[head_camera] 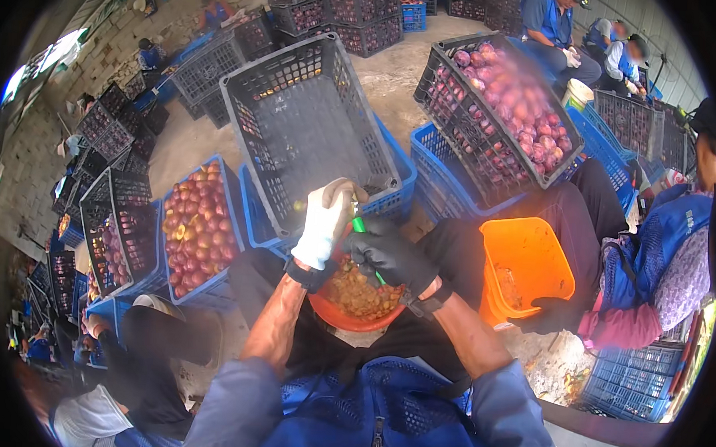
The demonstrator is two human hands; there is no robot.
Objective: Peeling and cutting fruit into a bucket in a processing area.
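Note:
My left hand [327,222], in a white glove, is raised at the near edge of a black plastic crate [313,143] that has only a bare floor showing. Its fingers are bent near the tip of a green-handled tool [358,225]; whether they hold a fruit cannot be told. Wearing a black glove, my right hand [389,255] grips the green handle just right of it. Beneath both hands, between my legs, a red bowl [347,324] holds yellow-brown pieces of fruit or pits [361,295]. The black crate rests tilted on a blue crate [404,192].
Left stands a blue crate of reddish plums [199,234]. A tilted black crate of plums [513,110] is at upper right. An orange bucket [527,267] stands by a co-worker's gloved hand [549,316]. Another co-worker's leg [167,335] is at lower left.

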